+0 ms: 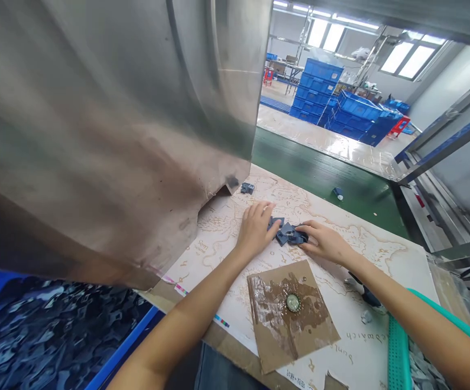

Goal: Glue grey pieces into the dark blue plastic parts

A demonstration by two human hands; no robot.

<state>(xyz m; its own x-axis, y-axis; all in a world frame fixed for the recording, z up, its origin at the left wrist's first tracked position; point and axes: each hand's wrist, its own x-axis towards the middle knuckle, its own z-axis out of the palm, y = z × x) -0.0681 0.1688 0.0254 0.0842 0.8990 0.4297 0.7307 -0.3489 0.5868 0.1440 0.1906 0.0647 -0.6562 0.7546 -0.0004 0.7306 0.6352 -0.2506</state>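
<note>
Several small dark blue-grey plastic pieces [286,234] lie in a loose cluster on a map-printed sheet [219,260]. At the cluster's left edge, my left hand [254,230] has its fingers stretched out and its thumb against the pieces. My right hand [325,242] grips a dark plastic piece [299,236] on the right side, between thumb and fingers. Nearer me is a wet brown cardboard square [267,319] with a round, bottle-cap-like thing [293,303] on it. Another dark piece [247,188] sits farther back, beside the metal panel.
A large metal panel [137,135] rises at left. Below it, a blue bin [117,346] is full of dark pieces. A green basket [399,346] with grey pieces stands at right. Behind the sheet runs a green belt [300,162] carrying one piece [338,192]. Blue crates [316,86] are stacked beyond.
</note>
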